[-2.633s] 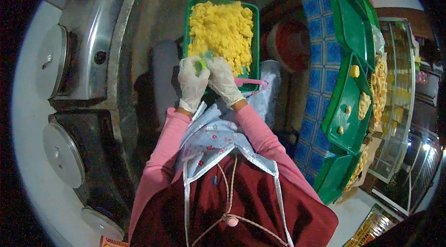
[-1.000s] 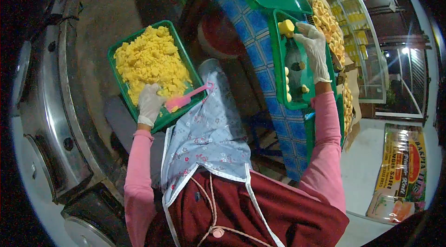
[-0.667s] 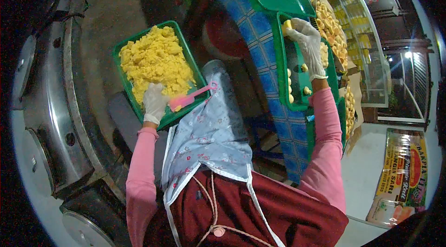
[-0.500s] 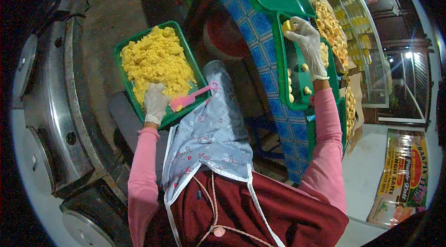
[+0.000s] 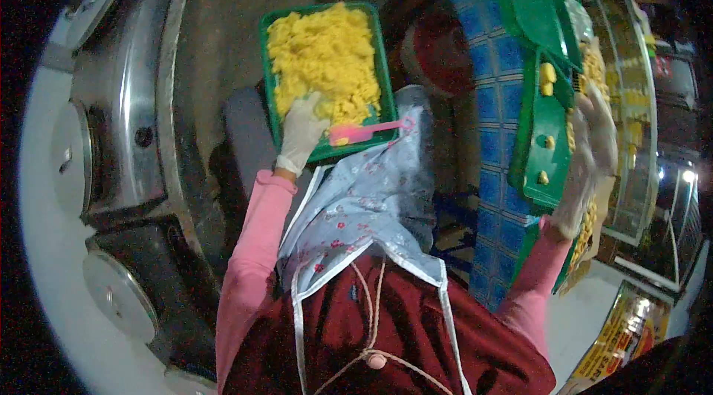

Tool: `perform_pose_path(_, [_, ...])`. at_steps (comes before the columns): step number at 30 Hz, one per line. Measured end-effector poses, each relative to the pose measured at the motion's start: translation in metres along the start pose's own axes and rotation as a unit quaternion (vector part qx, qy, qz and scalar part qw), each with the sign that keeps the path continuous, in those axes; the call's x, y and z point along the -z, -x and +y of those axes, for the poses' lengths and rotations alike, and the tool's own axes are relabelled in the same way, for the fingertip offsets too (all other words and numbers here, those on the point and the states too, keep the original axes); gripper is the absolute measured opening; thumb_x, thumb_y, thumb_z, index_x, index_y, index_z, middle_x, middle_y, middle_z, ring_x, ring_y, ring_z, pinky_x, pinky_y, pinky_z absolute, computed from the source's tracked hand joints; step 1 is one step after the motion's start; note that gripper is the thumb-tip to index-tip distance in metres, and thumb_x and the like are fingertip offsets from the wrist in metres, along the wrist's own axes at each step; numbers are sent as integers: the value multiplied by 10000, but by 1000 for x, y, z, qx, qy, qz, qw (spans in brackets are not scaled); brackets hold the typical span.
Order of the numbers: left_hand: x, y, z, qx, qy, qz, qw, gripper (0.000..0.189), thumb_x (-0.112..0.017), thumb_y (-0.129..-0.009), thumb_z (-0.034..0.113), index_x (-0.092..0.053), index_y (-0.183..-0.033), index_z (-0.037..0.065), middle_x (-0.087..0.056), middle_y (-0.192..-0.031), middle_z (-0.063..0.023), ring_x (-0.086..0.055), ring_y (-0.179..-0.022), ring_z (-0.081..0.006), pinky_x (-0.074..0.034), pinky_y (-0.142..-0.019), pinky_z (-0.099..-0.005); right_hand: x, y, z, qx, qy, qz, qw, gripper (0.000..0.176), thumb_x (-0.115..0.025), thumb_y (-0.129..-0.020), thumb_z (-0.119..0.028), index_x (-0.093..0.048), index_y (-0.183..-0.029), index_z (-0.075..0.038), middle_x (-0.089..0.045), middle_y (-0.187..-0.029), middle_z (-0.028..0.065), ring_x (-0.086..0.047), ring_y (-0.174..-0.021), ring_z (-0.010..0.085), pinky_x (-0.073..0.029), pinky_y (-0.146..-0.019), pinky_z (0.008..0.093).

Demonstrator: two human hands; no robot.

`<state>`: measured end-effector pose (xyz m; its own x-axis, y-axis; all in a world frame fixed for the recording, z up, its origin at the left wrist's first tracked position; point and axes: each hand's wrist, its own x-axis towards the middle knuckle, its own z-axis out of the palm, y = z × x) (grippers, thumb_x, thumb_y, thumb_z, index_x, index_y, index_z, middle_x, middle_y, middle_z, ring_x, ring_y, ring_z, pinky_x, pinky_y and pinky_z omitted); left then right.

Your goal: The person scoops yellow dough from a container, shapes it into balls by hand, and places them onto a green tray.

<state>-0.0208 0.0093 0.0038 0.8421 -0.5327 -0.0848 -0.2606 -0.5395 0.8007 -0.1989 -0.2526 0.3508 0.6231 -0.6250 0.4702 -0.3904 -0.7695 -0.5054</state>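
Note:
A green tray [image 5: 386, 72] heaped with crumbly yellow mixture [image 5: 323, 53] rests on the lap. My gloved left hand [image 5: 303, 131] is at its near-left corner, fingertips in the mixture; what they hold, if anything, is hidden. A pink scoop [image 5: 368, 130] lies across the tray's near edge, just right of that hand. My gloved right hand [image 5: 592, 150], blurred, is over the right side of a second green tray [image 5: 529, 150]. Yellow pieces [image 5: 547, 79] sit at that tray's far end, with small pale dough pieces [image 5: 544, 177] nearer.
Metal equipment with round lids [image 5: 74, 157] stands along the left. Blue tiled surface [image 5: 486, 172] runs beneath the right tray. Many small pale pieces [image 5: 594, 68] lie beyond it, beside a glass case [image 5: 631, 120]. A dark red basin [image 5: 442, 53] stands between.
The view has turned, shifting the trays rightward. My right hand has left the yellow piece at the far end of the right tray and moved toward its right side.

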Motion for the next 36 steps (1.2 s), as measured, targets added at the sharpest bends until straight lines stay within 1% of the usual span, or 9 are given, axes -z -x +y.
perform_pose_path(2, [-16,3,-19,-61,38,64,995,358,-735,-749,216,-698,-1059,41,-655,-976,-184,-623,-893,-351,-485,-770,-438,-16,31,-17,126,-115,-49,984,379,-660,-875,0,-643,-1254,-7,-666,-1248,115,-630,-1134,225,-500,-978,323])
perform_pose_path(8, [-19,-16,-17,0,76,53,996,262,-732,-754,248,-708,-908,38,-669,-812,-167,-638,-810,-334,-482,-717,-434,-171,132,4,28,-56,-253,966,233,-699,-863,-147,-705,-1074,-50,-696,-1026,126,-644,-983,318,-521,-845,412])
perform_pose_path(11, [-17,-25,-15,69,63,24,995,246,-739,-731,256,-663,-830,44,-653,-783,-176,-628,-796,-357,-473,-703,-454,-237,140,18,221,79,-308,922,56,-607,-805,-111,-623,-831,-64,-637,-875,126,-572,-811,348,-455,-775,457])
perform_pose_path(14, [-13,-27,-9,72,42,46,995,242,-753,-711,213,-595,-803,54,-622,-771,-160,-617,-790,-368,-469,-692,-458,-272,153,41,239,190,-334,892,61,-603,-809,-124,-626,-841,-78,-640,-814,118,-580,-827,352,-448,-780,458])
perform_pose_path(17, [-23,-26,-18,36,49,76,995,214,-738,-722,167,-580,-813,57,-604,-781,-167,-596,-781,-372,-459,-671,-455,-265,138,52,191,130,-411,882,187,-655,-794,-97,-567,-956,-69,-632,-847,178,-605,-824,384,-450,-723,464])
perform_pose_path(22, [-26,-13,-23,62,204,65,975,327,-707,-718,39,-605,-1029,32,-666,-962,-159,-652,-925,-305,-511,-790,-381,-245,134,42,178,17,-338,924,285,-546,-912,-134,-601,-1191,-129,-664,-763,129,-675,-730,351,-513,-647,475])
perform_pose_path(26, [-37,-3,-38,70,209,71,973,598,-704,-716,58,-553,-1288,-28,-680,-1118,-126,-660,-1027,-228,-536,-889,-314,-297,159,25,180,151,-378,895,416,-497,-937,-133,-543,-1351,-147,-665,-750,96,-680,-704,300,-521,-605,452])
perform_pose_path(33, [-25,-4,-21,159,304,61,937,339,-592,-786,-47,-634,-1117,7,-701,-941,-109,-672,-892,-211,-516,-787,-324,-332,181,24,190,88,-326,922,458,-509,-947,-163,-502,-1402,-114,-655,-726,134,-665,-661,319,-509,-570,450])
perform_pose_path(36, [-18,-3,-19,88,231,86,965,290,-595,-811,-35,-639,-1093,13,-697,-941,-108,-660,-863,-208,-513,-769,-322,-340,191,9,196,68,-316,926,459,-491,-942,-147,-508,-1399,-111,-652,-718,135,-666,-669,320,-512,-583,451])
